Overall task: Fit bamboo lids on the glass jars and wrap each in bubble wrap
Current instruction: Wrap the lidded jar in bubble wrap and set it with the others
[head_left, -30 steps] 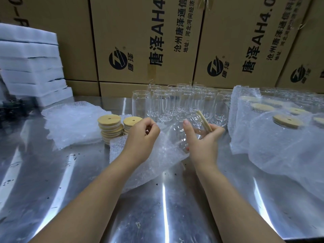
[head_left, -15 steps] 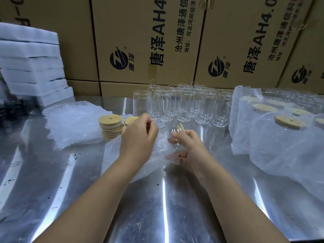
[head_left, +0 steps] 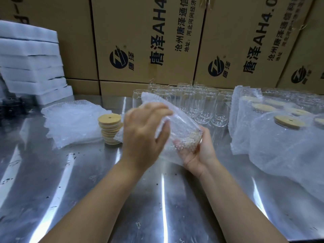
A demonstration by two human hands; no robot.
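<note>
A glass jar wrapped in a bubble wrap sheet (head_left: 177, 127) is held tilted above the steel table (head_left: 87, 190). My right hand (head_left: 196, 151) cups it from below, fingers curled round the wrapped jar. My left hand (head_left: 142, 135) lies over the sheet's left side, thumb and fingers curved round the wrap. The jar's lid is hidden under the wrap. A stack of bamboo lids (head_left: 110, 128) stands just left of my left hand. Several bare glass jars (head_left: 198, 104) stand behind my hands.
A pile of bubble wrap sheets (head_left: 73, 120) lies at the left. Several wrapped, lidded jars (head_left: 280, 127) fill the right side. White foam slabs (head_left: 31, 64) are stacked at the far left. Cardboard boxes (head_left: 147, 41) form a wall behind.
The jar has been rolled into the bubble wrap and lifted off the table. My left hand has come over the top of the sheet, and my right hand has turned palm up beneath it.
</note>
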